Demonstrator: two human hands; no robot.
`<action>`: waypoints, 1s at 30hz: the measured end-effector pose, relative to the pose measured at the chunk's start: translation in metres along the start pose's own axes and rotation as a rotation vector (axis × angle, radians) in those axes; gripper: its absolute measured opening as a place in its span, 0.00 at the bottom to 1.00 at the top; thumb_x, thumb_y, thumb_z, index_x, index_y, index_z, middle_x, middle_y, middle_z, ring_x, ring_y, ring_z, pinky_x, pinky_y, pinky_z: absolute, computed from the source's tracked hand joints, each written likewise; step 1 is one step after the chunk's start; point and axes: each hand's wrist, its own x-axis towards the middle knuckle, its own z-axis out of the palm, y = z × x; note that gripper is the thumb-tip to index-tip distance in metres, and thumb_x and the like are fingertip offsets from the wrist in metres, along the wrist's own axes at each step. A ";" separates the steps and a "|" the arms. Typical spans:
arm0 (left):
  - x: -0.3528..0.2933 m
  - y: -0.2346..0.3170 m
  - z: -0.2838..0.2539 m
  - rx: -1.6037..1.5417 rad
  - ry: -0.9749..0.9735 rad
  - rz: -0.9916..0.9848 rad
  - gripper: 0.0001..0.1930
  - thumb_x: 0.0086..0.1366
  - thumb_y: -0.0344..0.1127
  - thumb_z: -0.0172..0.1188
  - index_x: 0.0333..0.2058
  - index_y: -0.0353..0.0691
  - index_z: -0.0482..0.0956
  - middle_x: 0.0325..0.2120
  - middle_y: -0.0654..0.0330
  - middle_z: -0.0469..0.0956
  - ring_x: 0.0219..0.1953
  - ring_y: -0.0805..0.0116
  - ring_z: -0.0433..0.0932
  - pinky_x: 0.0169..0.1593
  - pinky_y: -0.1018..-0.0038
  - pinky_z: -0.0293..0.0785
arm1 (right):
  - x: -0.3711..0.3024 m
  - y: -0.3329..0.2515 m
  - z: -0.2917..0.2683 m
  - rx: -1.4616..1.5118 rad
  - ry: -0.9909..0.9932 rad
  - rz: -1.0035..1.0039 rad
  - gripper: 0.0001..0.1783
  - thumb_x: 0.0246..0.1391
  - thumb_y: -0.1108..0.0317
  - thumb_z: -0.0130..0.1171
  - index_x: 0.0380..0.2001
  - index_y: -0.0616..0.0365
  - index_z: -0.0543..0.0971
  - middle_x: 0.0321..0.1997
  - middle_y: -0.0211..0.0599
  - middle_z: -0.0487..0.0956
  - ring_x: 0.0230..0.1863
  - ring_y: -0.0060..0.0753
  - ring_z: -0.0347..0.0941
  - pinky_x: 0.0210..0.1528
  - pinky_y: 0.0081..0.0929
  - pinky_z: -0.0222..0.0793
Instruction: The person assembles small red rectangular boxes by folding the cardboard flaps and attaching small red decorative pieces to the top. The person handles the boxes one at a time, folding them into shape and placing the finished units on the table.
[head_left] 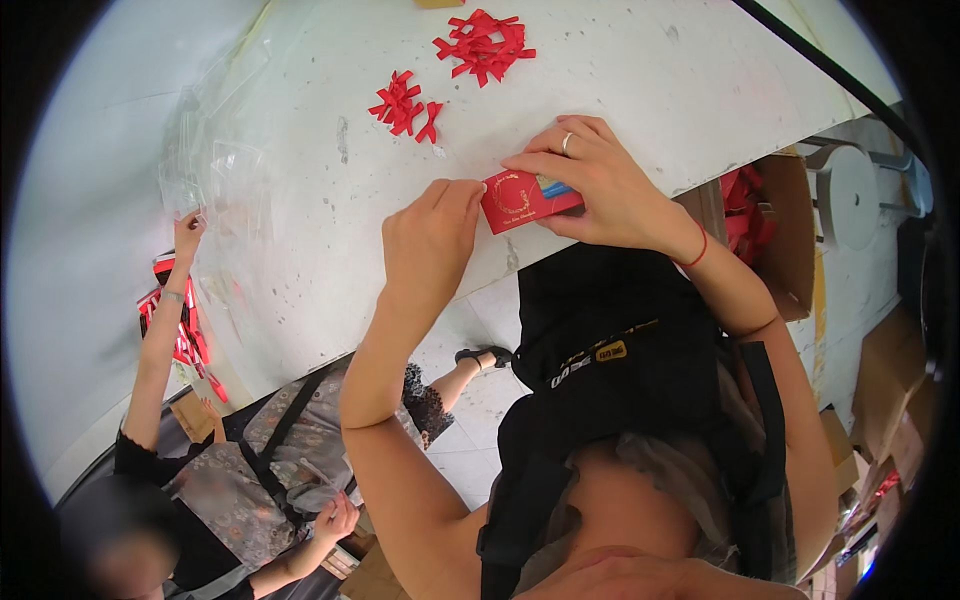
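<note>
A small flat red box [508, 205] with gold print and a blue patch is held just above the near part of the white table. My right hand [610, 185], with a ring on one finger, grips its right end, thumb below and fingers over the top. At the box's upper left corner, the fingers of my left hand [432, 235] are pinched together against the edge. Whether something tiny is also between those fingertips is hidden. Beyond my hands lie a smaller pile of red ribbon bows [398, 103] and a larger pile of red ribbon bows [486, 45].
Clear plastic sleeves [225, 170] spread over the table's [300, 290] left side. A co-worker [240, 470] there reaches toward them, near several red packages [185, 325]. At right stand an open carton [790, 240] with red items and a round grey stool [846, 197].
</note>
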 end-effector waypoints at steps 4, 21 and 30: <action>0.009 -0.010 -0.002 -0.109 -0.067 -0.035 0.03 0.62 0.28 0.64 0.34 0.38 0.83 0.29 0.58 0.83 0.25 0.63 0.82 0.30 0.72 0.77 | 0.001 0.004 0.009 0.037 0.002 0.024 0.31 0.37 0.67 0.70 0.51 0.50 0.79 0.46 0.34 0.77 0.52 0.39 0.70 0.65 0.41 0.58; 0.012 -0.005 0.005 -0.217 -0.035 -0.158 0.03 0.62 0.25 0.64 0.34 0.33 0.83 0.29 0.55 0.84 0.29 0.66 0.85 0.35 0.75 0.80 | 0.003 0.008 0.007 0.033 0.005 0.017 0.34 0.35 0.69 0.73 0.52 0.51 0.78 0.46 0.33 0.77 0.51 0.39 0.71 0.66 0.42 0.59; 0.010 -0.001 0.004 -0.253 -0.003 -0.154 0.02 0.62 0.24 0.64 0.34 0.33 0.83 0.28 0.56 0.84 0.28 0.69 0.84 0.35 0.76 0.79 | 0.001 0.007 0.007 0.013 0.000 0.011 0.29 0.39 0.65 0.70 0.50 0.50 0.78 0.47 0.36 0.77 0.53 0.40 0.70 0.65 0.40 0.58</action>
